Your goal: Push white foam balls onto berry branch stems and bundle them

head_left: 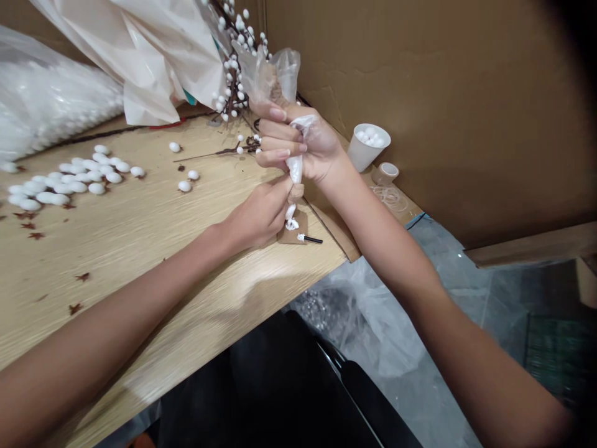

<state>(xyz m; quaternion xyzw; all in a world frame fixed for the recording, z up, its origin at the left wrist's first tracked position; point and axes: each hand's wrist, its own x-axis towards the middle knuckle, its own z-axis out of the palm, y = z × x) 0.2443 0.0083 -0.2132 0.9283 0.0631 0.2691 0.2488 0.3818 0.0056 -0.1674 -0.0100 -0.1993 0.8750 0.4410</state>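
My right hand (298, 144) is closed around a clear plastic bag (275, 78) twisted like a piping bag, with white paste showing at its lower tip (295, 167). My left hand (261, 211) sits just below it, fingers pinched at the bag's tip; what they pinch is hidden. Under both hands lies a small cardboard scrap (295, 231) with blobs of white paste and a short dark stick (310, 239) with a white end. All of this is near the right edge of the wooden table (140, 249).
Several white oval beads (69, 180) lie scattered at the left. Branches with white buds (236, 56) and plastic sheets (153, 50) lie at the back. A white cup of beads (368, 144) and a tape roll (386, 172) stand by the cardboard wall (443, 93).
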